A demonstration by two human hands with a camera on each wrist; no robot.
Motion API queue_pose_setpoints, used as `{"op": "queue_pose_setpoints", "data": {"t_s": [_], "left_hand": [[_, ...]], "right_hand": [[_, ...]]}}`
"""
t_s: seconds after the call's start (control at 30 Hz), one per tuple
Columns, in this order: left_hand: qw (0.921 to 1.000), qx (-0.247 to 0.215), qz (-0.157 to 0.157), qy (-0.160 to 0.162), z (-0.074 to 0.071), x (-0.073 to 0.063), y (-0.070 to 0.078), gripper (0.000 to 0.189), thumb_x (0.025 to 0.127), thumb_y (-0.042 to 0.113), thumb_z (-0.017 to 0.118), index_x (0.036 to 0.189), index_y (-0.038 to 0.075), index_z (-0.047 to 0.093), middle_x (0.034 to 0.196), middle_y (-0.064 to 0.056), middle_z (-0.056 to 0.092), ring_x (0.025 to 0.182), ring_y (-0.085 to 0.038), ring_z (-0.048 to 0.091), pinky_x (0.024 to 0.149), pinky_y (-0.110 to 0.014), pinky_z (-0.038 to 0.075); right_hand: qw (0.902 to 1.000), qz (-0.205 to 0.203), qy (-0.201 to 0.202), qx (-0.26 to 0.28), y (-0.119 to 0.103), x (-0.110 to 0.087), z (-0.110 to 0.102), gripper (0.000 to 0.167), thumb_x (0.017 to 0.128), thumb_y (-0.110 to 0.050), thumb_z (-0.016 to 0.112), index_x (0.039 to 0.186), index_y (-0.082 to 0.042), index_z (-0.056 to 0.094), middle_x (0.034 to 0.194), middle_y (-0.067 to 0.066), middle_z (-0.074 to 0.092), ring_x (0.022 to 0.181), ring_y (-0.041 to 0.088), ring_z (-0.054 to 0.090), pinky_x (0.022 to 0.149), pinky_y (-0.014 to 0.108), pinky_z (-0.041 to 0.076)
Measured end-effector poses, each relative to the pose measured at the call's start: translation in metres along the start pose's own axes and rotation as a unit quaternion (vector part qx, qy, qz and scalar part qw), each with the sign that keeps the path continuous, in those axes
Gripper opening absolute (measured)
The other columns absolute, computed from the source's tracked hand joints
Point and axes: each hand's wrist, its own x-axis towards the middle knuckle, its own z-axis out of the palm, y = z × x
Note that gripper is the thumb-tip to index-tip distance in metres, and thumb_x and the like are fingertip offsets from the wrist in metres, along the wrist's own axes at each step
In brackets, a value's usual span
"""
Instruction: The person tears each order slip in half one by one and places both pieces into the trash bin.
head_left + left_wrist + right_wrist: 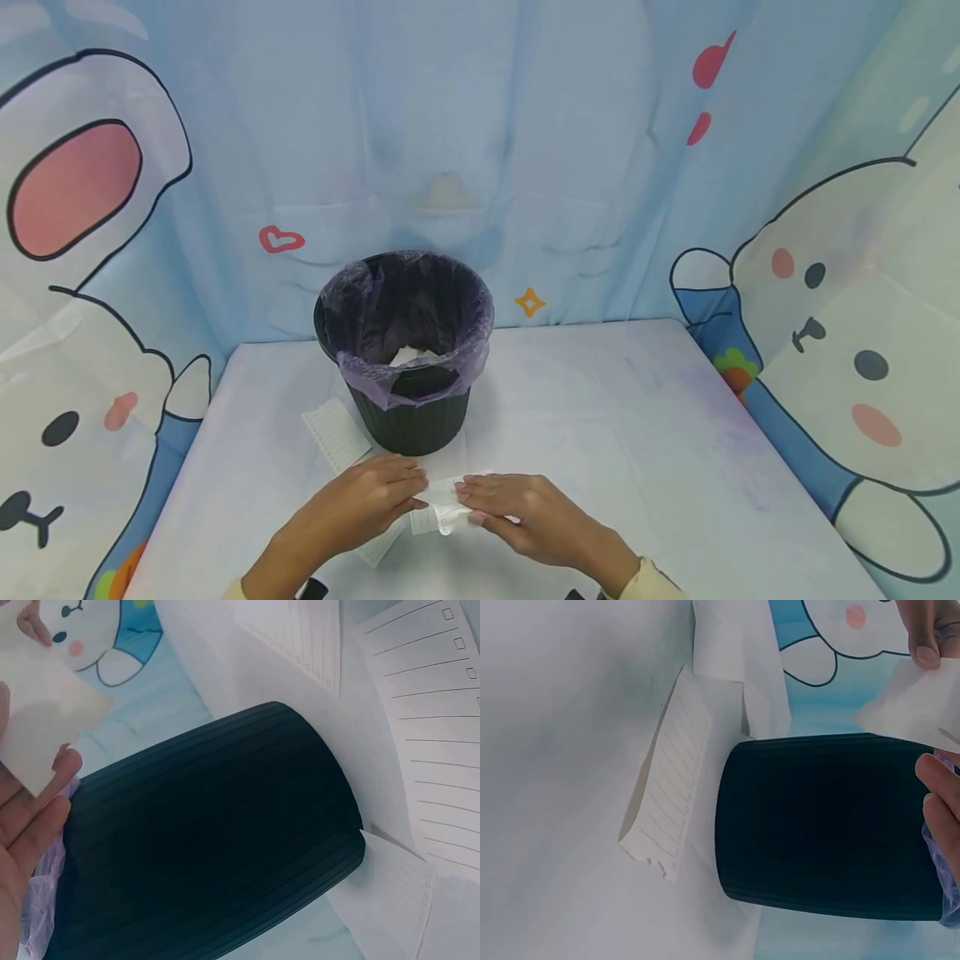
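Observation:
Both hands hold a piece of white paper (442,493) between them, in front of a black bin (412,421). My left hand (381,490) pinches its left side between thumb and fingers. On the other side my right hand (525,510) grips it, fingers over the top and thumb below. In the left wrist view the paper (45,724) has a ragged edge and overlaps the bin's side near the rim. The right wrist view catches the left thumb pressed on the paper (919,705). A purple plastic liner (465,367) folds over the rim, with white scraps (408,356) inside.
Ruled paper strips with small checkboxes lie on the white-covered table (637,433); one strip (336,433) is left of the bin, and a folded one (671,780) shows in the right wrist view. A blue cartoon-printed curtain (585,167) hangs around the back and sides.

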Motion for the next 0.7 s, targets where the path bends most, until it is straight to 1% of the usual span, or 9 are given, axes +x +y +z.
{"op": "queue_pose_setpoints", "data": {"t_s": [0.13,0.2,0.3,0.43,0.57,0.7], "left_hand": [[0.9999,-0.004,-0.010,-0.002,-0.003,0.000,-0.001,0.022,0.084,0.020,0.080,0.103,0.011,0.075,0.105,0.003,0.077,0.105,-0.017,0.072,0.093,-0.033,0.058],[0.9999,-0.006,-0.014,-0.004,-0.004,0.000,-0.001,0.019,0.085,0.021,0.079,0.101,0.011,0.074,0.104,0.003,0.077,0.104,-0.017,0.072,0.093,-0.033,0.058],[0.9998,-0.007,-0.016,-0.011,-0.004,0.002,-0.001,0.016,0.088,0.023,0.077,0.099,0.012,0.073,0.102,0.004,0.077,0.103,-0.017,0.072,0.093,-0.032,0.058],[0.9993,-0.007,-0.024,-0.029,-0.003,0.004,0.000,0.014,0.089,0.024,0.076,0.096,0.013,0.071,0.100,0.004,0.076,0.102,-0.016,0.072,0.094,-0.033,0.058],[0.9980,-0.001,-0.037,-0.052,-0.003,0.006,0.001,0.013,0.090,0.025,0.075,0.096,0.014,0.072,0.100,0.003,0.076,0.102,-0.016,0.072,0.095,-0.033,0.057],[0.9966,0.000,-0.044,-0.069,-0.003,0.008,0.001,0.013,0.089,0.025,0.076,0.096,0.013,0.073,0.100,0.003,0.076,0.102,-0.016,0.072,0.095,-0.033,0.057]], "right_hand": [[0.9997,0.012,0.015,-0.014,-0.001,0.001,-0.004,0.029,0.100,-0.023,0.064,0.121,-0.006,0.073,0.125,0.003,0.071,0.114,0.015,0.069,0.095,0.029,0.057],[0.9994,0.014,0.025,-0.021,-0.001,0.002,-0.007,0.032,0.100,-0.024,0.063,0.124,-0.004,0.071,0.126,0.005,0.070,0.114,0.018,0.070,0.094,0.032,0.058],[0.9986,0.022,0.036,-0.031,-0.003,0.005,-0.011,0.040,0.100,-0.033,0.062,0.128,-0.004,0.069,0.129,0.006,0.069,0.115,0.020,0.069,0.094,0.035,0.059],[0.9974,0.010,0.044,-0.056,-0.005,0.009,-0.014,0.054,0.099,-0.046,0.061,0.131,-0.004,0.066,0.129,0.008,0.069,0.116,0.023,0.069,0.091,0.038,0.060],[0.9958,-0.004,0.045,-0.080,-0.008,0.014,-0.014,0.064,0.095,-0.056,0.060,0.131,-0.004,0.066,0.128,0.007,0.069,0.116,0.023,0.069,0.091,0.038,0.060],[0.9949,0.003,0.037,-0.094,-0.014,0.020,-0.013,0.069,0.093,-0.062,0.060,0.130,-0.004,0.067,0.129,0.006,0.069,0.119,0.021,0.067,0.094,0.036,0.058]]}}
